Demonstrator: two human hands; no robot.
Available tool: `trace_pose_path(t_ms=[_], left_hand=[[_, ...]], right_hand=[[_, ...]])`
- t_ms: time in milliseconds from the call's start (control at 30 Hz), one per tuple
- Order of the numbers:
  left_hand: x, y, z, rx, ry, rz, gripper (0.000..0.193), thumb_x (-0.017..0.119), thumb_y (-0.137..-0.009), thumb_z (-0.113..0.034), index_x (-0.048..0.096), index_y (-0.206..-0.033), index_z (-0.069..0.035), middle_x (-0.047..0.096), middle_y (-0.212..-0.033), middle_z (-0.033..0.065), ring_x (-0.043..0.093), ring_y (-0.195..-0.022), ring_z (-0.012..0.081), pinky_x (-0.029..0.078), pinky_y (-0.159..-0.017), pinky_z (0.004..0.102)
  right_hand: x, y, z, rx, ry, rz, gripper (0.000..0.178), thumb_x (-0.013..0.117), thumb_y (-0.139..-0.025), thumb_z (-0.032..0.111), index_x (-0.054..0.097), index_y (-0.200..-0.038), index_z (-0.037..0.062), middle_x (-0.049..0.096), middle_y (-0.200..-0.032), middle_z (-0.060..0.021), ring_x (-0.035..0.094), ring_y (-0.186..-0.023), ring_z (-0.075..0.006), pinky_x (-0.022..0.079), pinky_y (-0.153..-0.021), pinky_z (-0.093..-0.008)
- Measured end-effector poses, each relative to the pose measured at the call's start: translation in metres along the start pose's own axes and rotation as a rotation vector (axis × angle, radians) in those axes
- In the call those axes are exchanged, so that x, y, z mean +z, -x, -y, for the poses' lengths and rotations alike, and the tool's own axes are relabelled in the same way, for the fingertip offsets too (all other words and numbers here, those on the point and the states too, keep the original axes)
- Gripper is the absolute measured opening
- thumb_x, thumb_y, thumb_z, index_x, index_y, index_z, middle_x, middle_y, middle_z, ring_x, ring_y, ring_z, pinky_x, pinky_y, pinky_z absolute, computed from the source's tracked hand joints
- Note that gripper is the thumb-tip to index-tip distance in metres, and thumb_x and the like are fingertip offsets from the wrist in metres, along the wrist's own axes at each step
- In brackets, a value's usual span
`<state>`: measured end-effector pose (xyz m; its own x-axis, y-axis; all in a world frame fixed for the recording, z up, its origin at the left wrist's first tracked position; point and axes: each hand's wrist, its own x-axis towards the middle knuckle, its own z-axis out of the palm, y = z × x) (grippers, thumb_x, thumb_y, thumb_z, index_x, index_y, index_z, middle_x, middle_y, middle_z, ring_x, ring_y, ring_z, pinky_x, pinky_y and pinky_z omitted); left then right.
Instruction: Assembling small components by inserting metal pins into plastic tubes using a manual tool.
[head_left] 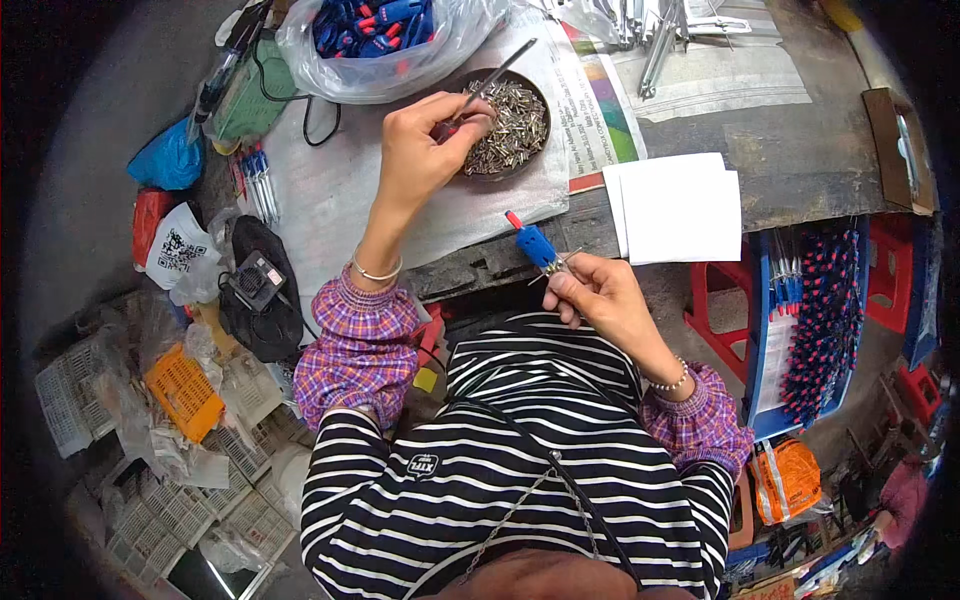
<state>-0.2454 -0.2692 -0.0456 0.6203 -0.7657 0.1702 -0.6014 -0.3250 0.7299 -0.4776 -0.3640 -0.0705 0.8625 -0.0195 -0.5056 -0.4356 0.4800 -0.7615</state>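
Blue handle [535, 245] tilted above bench edge; thin tool [497, 71] over metal-parts dish [512, 122].

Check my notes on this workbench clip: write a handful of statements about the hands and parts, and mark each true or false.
1. The left hand reaches into a round dish of small metal parts. True.
2. The right hand is empty. False: it holds a small blue part with a red tip.
3. The left hand holds a thin metal tool over the dish. True.
4. The clear bag behind the dish holds yellow pieces. False: its pieces are blue and red.
5. The white sheets lie left of the dish. False: they lie to its right, near the table edge.
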Motion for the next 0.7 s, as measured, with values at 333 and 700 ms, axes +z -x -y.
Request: trace_pose_path(t_ms=[333,700], left_hand=[[-0.021,0.021,-0.019,-0.316,0.417,0.123,0.007,0.067,-0.070,0.003,0.066,-0.077,0.002,0.066,-0.075,0.0049,0.056,-0.067,0.0063,0.044,-0.062,0.0204],[-0.017,0.054,-0.039,-0.484,0.664,0.276,0.012,0.062,-0.076,0.002,0.066,-0.087,0.001,0.067,-0.074,0.0085,0.049,-0.052,0.0030,0.038,-0.046,0.0163]], right_hand=[[0.000,0.000,0.000,-0.016,-0.056,-0.026,0.017,0.052,-0.093,0.013,0.058,-0.087,-0.0019,0.061,-0.074,-0.0044,0.052,-0.056,-0.0042,0.043,-0.049,-0.0174],[0.001,0.001,0.000,-0.036,-0.046,-0.023,0.018,0.052,-0.092,0.013,0.058,-0.084,-0.0021,0.061,-0.073,-0.0044,0.051,-0.056,-0.0042,0.042,-0.048,-0.0173]])
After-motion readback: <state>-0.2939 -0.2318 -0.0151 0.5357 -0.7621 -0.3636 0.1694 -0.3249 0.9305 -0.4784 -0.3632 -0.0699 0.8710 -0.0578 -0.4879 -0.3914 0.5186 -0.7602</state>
